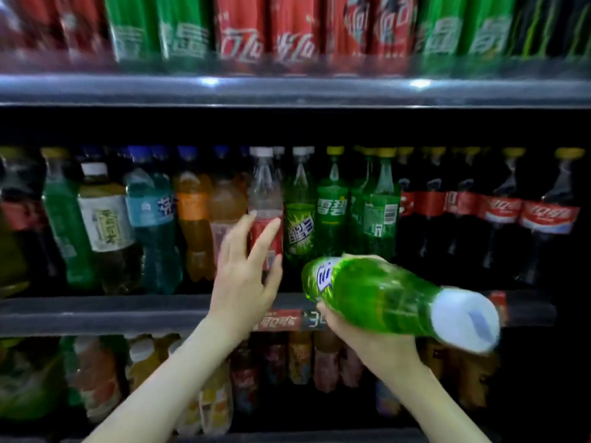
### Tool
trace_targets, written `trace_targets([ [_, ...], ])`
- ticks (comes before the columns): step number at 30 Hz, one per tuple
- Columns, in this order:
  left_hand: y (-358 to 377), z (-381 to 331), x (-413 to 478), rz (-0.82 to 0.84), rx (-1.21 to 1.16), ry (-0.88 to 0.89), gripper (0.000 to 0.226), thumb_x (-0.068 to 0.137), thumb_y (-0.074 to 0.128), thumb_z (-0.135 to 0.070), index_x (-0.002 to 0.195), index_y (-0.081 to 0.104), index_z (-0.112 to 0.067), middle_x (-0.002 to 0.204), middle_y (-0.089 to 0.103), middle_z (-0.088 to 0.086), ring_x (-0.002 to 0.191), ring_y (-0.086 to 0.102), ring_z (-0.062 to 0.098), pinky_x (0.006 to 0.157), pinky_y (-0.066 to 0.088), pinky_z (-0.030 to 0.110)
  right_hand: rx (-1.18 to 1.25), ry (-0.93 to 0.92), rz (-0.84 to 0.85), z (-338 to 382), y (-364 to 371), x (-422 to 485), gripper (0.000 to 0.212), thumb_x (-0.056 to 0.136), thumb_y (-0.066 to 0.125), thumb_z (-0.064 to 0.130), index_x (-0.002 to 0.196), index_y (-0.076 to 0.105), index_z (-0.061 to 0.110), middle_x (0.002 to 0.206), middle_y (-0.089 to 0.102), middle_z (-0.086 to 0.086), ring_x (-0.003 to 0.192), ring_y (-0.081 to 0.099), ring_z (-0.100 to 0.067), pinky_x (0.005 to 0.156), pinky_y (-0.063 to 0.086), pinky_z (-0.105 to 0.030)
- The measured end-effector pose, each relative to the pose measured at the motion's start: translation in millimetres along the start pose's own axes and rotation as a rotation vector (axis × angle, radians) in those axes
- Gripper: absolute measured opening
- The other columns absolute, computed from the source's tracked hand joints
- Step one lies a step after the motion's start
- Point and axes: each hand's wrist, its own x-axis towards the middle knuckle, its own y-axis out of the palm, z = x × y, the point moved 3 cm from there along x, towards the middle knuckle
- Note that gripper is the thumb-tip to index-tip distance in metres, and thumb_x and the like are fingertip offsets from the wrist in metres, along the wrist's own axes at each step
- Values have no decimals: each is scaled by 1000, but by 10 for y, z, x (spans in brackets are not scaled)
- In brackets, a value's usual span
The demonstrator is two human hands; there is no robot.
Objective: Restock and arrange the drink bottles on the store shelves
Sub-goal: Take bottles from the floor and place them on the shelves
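The middle shelf (96, 310) carries a row of upright bottles (332, 212), green, orange, blue and dark cola.

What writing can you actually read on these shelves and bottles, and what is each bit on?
"雪碧": label of a green bottle on the middle shelf.
"可口可乐": red shelf tag, and the label of a cola bottle at right.
"3", rest hidden: dark price tag.
Unreadable: blurred letters on the held bottle in the right hand.
All other labels: too blurred to read.
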Motion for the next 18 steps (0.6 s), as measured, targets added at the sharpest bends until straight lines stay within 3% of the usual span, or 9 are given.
trace_targets([
  [2,144,283,102,43,171,-121,67,86,67,-20,144,34,-20,149,24,26,140,16,39,113,18,58,70,-18,-116,145,-19,210,46,69,85,17,105,61,34,95,66,33,98,57,17,93,46,-12],
  [4,234,378,115,136,231,-176,80,81,72,-27,148,28,-21,153,12,27,143,2,39,111,8,65,83,-22,-158,239,14,392,52,70,85,20,114,59,17,96,67,22,92,61,12,83,49,-9],
  [6,313,448,114,186,264,-215,90,81,71,-36,152,18,-25,156,0,23,144,-11,37,109,2,64,52,54,-152,255,93,570,60,72,83,25,122,50,23,98,63,20,88,60,12,75,46,-6],
  [8,376,496,114,205,263,-243,94,82,69,-43,153,10,-27,157,-8,18,143,-18,35,108,2,64,13,146,-122,223,194,740,65,73,82,30,127,46,23,101,65,13,92,63,1,77,49,-14],
  [10,418,514,106,198,253,-259,96,80,70,-45,153,10,-26,157,-9,15,143,-17,36,107,6,65,-54,206,-97,163,275,890,67,73,81,33,127,45,19,105,65,4,98,64,-15,80,53,-25],
  [12,460,523,101,183,246,-268,96,78,71,-45,152,14,-25,156,-8,15,143,-14,38,106,9,66,-113,250,-51,144,344,1020,69,74,79,36,129,42,16,110,64,-1,101,63,-19,78,51,-26],
  [15,514,542,102,141,259,-254,93,76,73,-45,151,20,-26,156,-4,19,143,-14,40,104,10,69,-161,291,45,141,454,1150,72,78,77,37,134,37,14,120,61,-3,106,61,-20,79,48,-26],
  [18,558,543,85,123,307,-227,96,73,73,-47,150,22,-24,156,1,22,142,-19,40,104,7,69,-163,265,80,137,529,1166,68,79,77,30,131,35,15,116,57,4,99,55,-11,78,43,-23],
])
